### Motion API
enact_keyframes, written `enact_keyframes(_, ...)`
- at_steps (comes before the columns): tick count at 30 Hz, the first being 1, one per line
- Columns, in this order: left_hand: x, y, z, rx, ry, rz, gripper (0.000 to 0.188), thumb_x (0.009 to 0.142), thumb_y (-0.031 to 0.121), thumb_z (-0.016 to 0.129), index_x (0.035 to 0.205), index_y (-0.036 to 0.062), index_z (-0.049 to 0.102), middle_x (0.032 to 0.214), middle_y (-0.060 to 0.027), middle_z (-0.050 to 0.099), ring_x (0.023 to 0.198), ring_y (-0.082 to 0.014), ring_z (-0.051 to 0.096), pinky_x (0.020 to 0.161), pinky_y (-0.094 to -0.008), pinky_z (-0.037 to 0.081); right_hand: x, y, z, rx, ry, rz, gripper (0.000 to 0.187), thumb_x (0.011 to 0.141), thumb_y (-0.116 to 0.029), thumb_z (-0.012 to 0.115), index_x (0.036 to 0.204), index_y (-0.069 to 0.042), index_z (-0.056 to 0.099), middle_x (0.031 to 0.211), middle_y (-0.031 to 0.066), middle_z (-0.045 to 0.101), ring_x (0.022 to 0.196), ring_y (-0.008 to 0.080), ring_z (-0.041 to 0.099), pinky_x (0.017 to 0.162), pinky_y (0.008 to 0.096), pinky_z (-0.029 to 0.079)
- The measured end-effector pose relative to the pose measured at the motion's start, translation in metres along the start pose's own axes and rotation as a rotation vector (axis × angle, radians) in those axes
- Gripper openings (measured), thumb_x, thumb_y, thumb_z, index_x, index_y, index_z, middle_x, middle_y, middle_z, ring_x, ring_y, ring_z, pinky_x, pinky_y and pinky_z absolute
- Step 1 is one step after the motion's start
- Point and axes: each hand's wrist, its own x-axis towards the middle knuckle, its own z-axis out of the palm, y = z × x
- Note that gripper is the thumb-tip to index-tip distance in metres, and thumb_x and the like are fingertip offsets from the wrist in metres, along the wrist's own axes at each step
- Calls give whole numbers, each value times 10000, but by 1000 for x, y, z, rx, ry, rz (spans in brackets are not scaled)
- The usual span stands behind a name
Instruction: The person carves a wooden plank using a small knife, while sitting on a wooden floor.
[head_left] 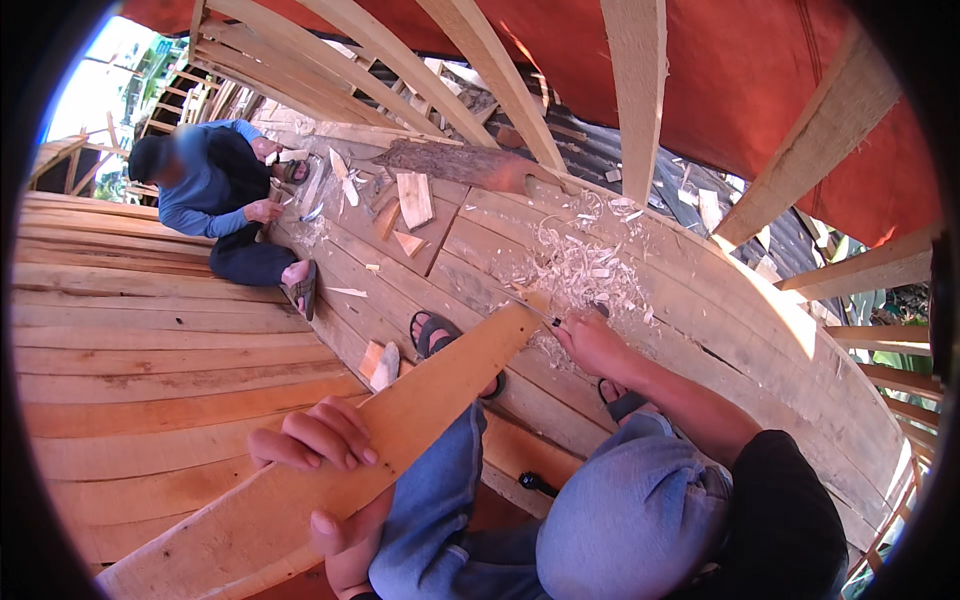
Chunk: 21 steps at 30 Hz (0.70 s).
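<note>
A long, flat wooden plank (420, 410) slants from the lower left toward the middle, over my left knee. My left hand (325, 440) is closed around its edges, fingers over the far side and thumb on the near side. At the plank's far, narrower end, my right hand (590, 342) is closed on a thin-bladed cutting tool (528, 304); the blade meets the tip of the wood. My fingers hide most of the handle. Curled wood shavings (580, 265) lie heaped just beyond that end.
At the left, a co-worker (215, 195) in blue sleeves sits on the sloping planks with wood in hand. Wood offcuts (414, 199) and a bark-edged slab (460, 165) lie on the plank floor (400, 300). Upright ribs (635, 90) stand along the far side before a red tarp (740, 90).
</note>
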Motion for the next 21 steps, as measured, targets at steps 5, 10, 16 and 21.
enact_keyframes(5, -2, -5, 1, -26, 26, 52, 415, 717, 371, 655, 837, 107, 357, 636, -33, 425, 516, -133, 444, 576, -264, 359, -2, -9, -4, 34, 25, -98, 377, 974, -316, 442, 916, 44, 539, 772, 290, 595, 744, 464, 590, 681, 528, 460)
enact_keyframes(10, -3, 7, 1, 4, -3, -48, 538, 716, 450, 751, 837, 129, 335, 664, -22, 422, 586, -151, 436, 649, -320, 358, -2, -17, -9, 25, 43, -81, 345, 964, -299, 463, 906, 31, 542, 769, 275, 601, 744, 462, 587, 682, 532, 456)
enact_keyframes(16, 1, 0, 9, -39, 12, 33, 416, 704, 351, 670, 828, 108, 355, 632, -33, 435, 510, -134, 449, 567, -265, 360, 8, 23, 1, -50, 77, -21, 359, 961, -294, 469, 903, 53, 539, 743, 269, 606, 728, 467, 589, 664, 528, 460)
enact_keyframes(21, 2, 0, 2, -45, 10, 38, 412, 711, 349, 669, 830, 105, 359, 639, -39, 451, 512, -136, 456, 572, -268, 368, 4, -8, -3, -45, -3, -53, 396, 982, -303, 420, 952, 70, 549, 719, 288, 607, 695, 457, 610, 659, 529, 482)
